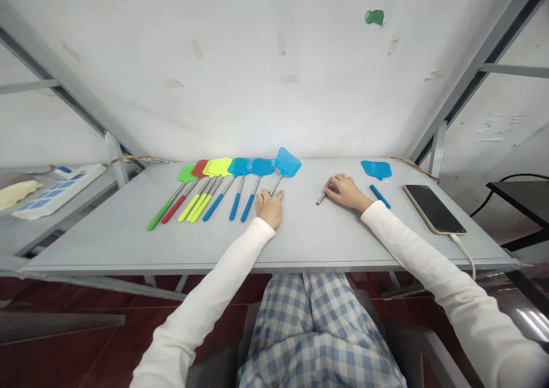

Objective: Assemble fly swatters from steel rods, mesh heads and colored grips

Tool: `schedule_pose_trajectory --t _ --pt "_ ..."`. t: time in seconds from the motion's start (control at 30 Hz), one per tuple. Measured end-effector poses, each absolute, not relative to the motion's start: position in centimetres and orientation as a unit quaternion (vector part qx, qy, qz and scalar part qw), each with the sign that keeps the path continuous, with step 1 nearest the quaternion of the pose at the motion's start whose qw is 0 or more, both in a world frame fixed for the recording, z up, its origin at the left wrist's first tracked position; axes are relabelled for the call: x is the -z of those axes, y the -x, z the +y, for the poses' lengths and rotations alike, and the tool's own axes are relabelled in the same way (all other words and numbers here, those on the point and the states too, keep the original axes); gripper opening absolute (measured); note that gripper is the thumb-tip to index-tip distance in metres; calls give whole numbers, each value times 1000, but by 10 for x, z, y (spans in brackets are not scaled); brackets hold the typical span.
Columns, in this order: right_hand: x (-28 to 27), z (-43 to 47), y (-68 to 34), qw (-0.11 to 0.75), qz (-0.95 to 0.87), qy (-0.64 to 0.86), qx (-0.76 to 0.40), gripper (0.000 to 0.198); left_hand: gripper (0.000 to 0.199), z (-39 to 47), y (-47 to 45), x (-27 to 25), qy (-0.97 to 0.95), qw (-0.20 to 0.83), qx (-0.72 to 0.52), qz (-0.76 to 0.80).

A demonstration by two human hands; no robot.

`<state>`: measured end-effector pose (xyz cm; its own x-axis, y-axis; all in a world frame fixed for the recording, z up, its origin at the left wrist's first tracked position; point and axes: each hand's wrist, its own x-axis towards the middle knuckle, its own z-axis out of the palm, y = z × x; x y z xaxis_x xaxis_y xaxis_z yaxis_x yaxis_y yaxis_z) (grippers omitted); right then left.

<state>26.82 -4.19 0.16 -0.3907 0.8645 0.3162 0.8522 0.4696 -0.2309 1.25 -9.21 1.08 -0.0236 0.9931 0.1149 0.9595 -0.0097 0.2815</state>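
Observation:
My left hand (270, 209) is closed over the lower part of a blue fly swatter (287, 162), whose metal shaft rises between the fingers. Its handle is hidden under the hand. My right hand (346, 192) rests on the table, fingers closed on a short metal rod (320, 199) with one end showing. To the left of my left hand lies a fanned row of fly swatters: green (158, 215), red (174, 209), several yellow (221, 166) and several blue (262, 166). Beyond my right hand are a loose blue swatter head (376, 169) and a blue handle (380, 196).
A phone (434, 209) with a white charging cable (463, 248) lies on the right of the grey table (128, 245). Metal frame posts flank both sides, and a wall stands behind. A white power strip (60, 192) lies on the surface at left.

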Motion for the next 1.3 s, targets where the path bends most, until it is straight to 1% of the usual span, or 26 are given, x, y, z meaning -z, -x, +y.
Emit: schedule_pose_trajectory --t 0.1,0.27,0.33,0.4,0.47,0.57,0.63,0.67,0.77,0.83,0.9,0.97,1.03,1.1,1.17,1.23,1.3 --pt "-2 -41 -271 186 -857 479 -15 29 46 -96 -22 -12 -686 27 -122 717" --pt "-4 -42 -267 189 -890 414 -34 29 57 -90 -26 -12 -663 31 -110 740" --pt "-8 -45 -265 188 -892 410 -34 31 56 -88 -23 -14 -667 31 -111 736" --pt "-14 -50 -266 180 -872 456 4 34 53 -92 -22 -18 -678 15 -136 722" --pt "-19 -53 -273 166 -814 553 62 33 47 -100 -26 -21 -708 16 -174 684" --pt "-18 -55 -294 166 -697 690 99 29 38 -109 -46 -23 -774 102 -210 589" --pt "-13 -52 -309 186 -649 731 96 29 38 -105 -66 -22 -791 151 -215 553" --pt "-9 -51 -315 193 -637 740 94 29 39 -99 -77 -22 -791 157 -208 554" --pt "-5 -46 -318 155 -679 715 60 31 42 -72 -105 -21 -779 157 -160 585" --pt "-8 -44 -308 118 -736 666 28 34 37 -53 -116 -20 -782 158 -150 584" --pt "-15 -45 -294 106 -800 591 2 37 30 -40 -117 -18 -783 175 -167 574" --pt "-22 -47 -282 112 -852 512 0 36 21 -33 -109 -13 -777 217 -212 552" --pt "-25 -50 -277 122 -856 500 37 35 13 -30 -97 -7 -733 303 -298 531" --pt "-23 -52 -281 132 -808 566 96 39 9 -27 -83 -1 -625 426 -395 522" --pt "-16 -53 -290 139 -743 642 131 44 7 -25 -72 3 -512 510 -459 517" --pt "-9 -52 -300 136 -694 697 121 40 7 -23 -67 4 -463 537 -489 509" --pt "-5 -49 -305 124 -686 713 75 31 7 -23 -66 4 -448 540 -511 496"
